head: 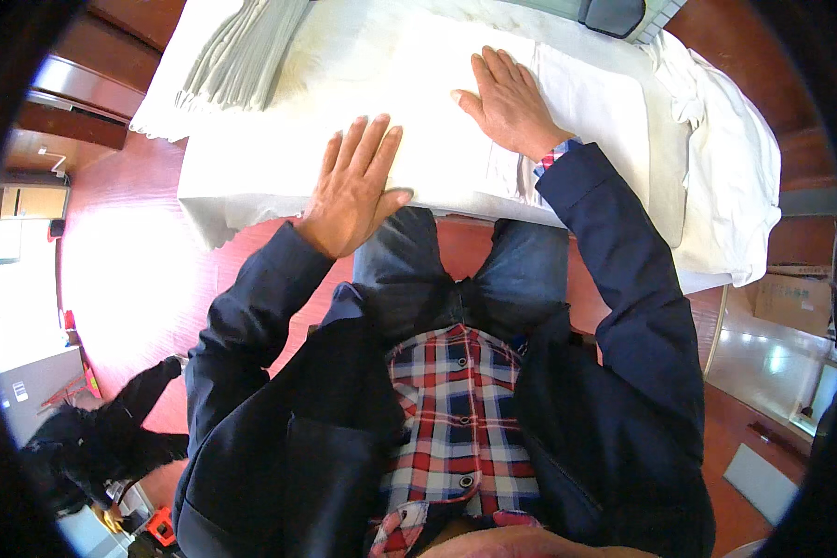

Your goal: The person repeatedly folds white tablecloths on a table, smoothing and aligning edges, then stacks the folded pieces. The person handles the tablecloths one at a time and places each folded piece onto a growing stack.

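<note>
My left hand [352, 185] lies palm down on a flat white cloth [418, 139], its fingers spread a little and its wrist close to the table's front edge. Farther back and to the right, my right hand [513, 104] is also palm down on the white cloth, thumb apart from the fingers. Beneath and beside the right wrist is a folded white cloth panel [600, 111] with creased edges. Neither hand grips anything. Glare washes out much of the cloth, so its layers cannot be told apart.
A stack of folded off-white cloths [247, 56] lies at the back left. Crumpled white fabric [729, 160] hangs over the right edge. A dark grey object [614, 15] stands at the back. Right of the table is a cardboard box [794, 305]. Something black [91, 432], unclear, is at lower left.
</note>
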Demonstrator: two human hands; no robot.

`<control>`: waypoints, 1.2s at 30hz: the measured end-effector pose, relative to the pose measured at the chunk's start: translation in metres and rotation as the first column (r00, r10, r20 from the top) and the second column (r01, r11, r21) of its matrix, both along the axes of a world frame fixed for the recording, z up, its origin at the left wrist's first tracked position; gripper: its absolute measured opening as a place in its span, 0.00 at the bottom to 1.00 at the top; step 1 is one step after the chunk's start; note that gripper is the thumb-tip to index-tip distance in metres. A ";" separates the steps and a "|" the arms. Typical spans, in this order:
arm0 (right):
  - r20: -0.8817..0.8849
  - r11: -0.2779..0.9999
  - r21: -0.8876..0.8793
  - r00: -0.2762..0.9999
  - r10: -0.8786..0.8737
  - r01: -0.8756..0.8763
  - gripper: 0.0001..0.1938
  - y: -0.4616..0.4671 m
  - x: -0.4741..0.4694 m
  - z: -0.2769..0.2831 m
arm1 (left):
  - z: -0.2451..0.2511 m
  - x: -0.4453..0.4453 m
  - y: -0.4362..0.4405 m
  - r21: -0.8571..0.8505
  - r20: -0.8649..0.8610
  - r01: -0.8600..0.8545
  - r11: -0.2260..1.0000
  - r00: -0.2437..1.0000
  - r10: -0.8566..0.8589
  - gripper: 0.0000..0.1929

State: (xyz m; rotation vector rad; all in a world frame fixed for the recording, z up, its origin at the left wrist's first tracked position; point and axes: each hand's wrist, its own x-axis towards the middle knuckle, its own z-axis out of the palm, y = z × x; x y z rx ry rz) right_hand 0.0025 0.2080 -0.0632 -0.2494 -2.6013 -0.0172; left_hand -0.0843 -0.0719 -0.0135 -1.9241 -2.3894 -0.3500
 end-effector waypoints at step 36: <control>-0.268 0.094 -0.961 0.962 -0.060 -0.262 0.31 -0.021 0.155 0.087 | 0.099 0.001 0.216 0.071 0.792 -0.062 0.996 0.610 -0.018 0.28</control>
